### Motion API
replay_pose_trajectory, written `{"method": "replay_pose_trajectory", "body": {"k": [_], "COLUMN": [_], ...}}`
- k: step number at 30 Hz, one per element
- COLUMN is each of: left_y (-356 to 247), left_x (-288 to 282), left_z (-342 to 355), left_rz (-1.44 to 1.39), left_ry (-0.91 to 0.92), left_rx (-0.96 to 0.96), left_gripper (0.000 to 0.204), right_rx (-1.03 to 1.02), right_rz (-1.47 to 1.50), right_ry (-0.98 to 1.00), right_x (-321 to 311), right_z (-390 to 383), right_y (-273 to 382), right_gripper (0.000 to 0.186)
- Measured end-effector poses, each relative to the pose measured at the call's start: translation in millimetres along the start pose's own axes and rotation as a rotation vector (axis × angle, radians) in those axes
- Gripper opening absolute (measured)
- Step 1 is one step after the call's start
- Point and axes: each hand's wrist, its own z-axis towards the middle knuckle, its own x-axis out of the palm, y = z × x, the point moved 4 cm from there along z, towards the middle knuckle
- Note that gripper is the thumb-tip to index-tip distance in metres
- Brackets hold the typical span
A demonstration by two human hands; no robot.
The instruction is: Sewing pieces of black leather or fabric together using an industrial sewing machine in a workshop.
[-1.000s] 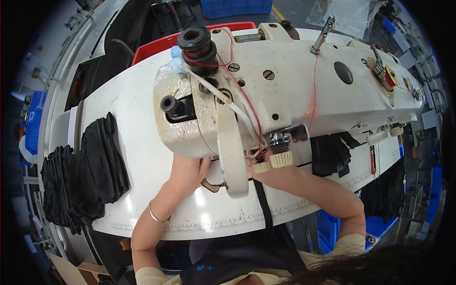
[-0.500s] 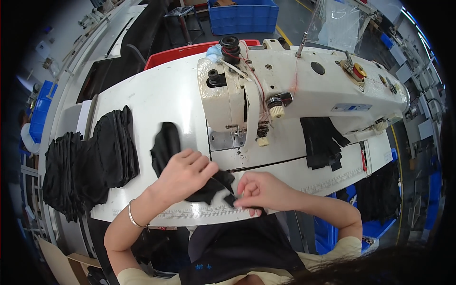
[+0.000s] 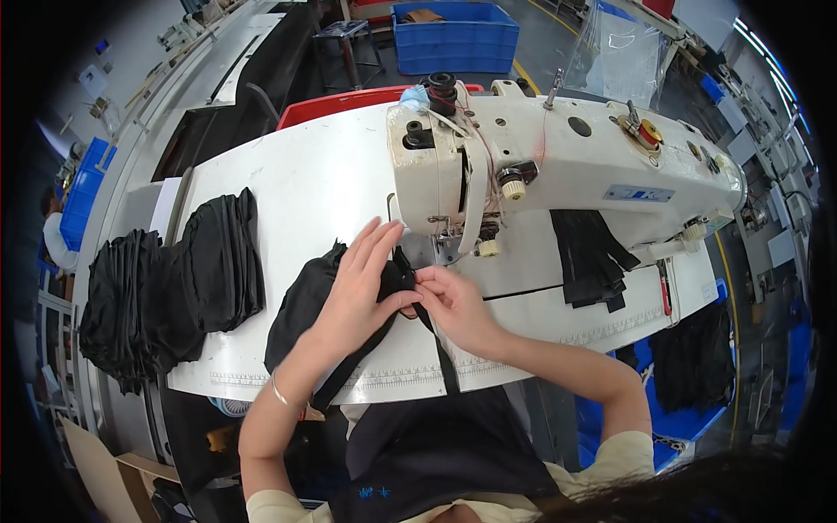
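Note:
A black fabric piece (image 3: 301,301) lies on the white table of the sewing machine (image 3: 558,148), just left of and in front of its needle area. My left hand (image 3: 353,288) rests flat over this piece, fingers stretched out and thumb reaching toward the right hand. Thumb and forefinger of my right hand (image 3: 458,312) are pinched on the fabric's right edge, close to the needle plate (image 3: 447,248). From that edge a narrow black strip (image 3: 446,366) hangs over the table's front edge. The fabric under my left palm is hidden.
Stacked black fabric pieces (image 3: 218,261) lie at the left of the table. Black strips (image 3: 588,257) lie under the machine arm, with a red-handled tool (image 3: 665,292) to their right. Behind the table are a red bin (image 3: 349,100) and a blue crate (image 3: 458,39).
Both hands have moved forward toward the needle area with the black fabric. My left hand has gone from curled to stretched out, and the fabric lies more spread.

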Motion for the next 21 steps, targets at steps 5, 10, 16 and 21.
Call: {"method": "replay_pose_trajectory", "body": {"k": [5, 10, 16, 21], "left_y": [29, 26, 35, 71], "left_x": [21, 23, 31, 57], "left_z": [-2, 2, 11, 33], "left_rz": [-0.476, -0.651, -0.300, 0.091], "left_ry": [0.326, 0.385, 0.213, 0.038], "left_rx": [-0.257, -0.259, -0.168, 0.088], "left_gripper": [0.024, 0.011, 0.020, 0.036], "right_rx": [0.118, -0.073, -1.063, -1.020], "right_rz": [0.157, -0.065, -1.219, -1.424], "right_ry": [0.107, 0.356, 0.396, 0.290], "right_x": [-12, -21, -15, -30], "right_z": [-9, -30, -32, 4], "right_y": [4, 15, 26, 6], "right_gripper": [0.021, 0.024, 0.030, 0.031]}}
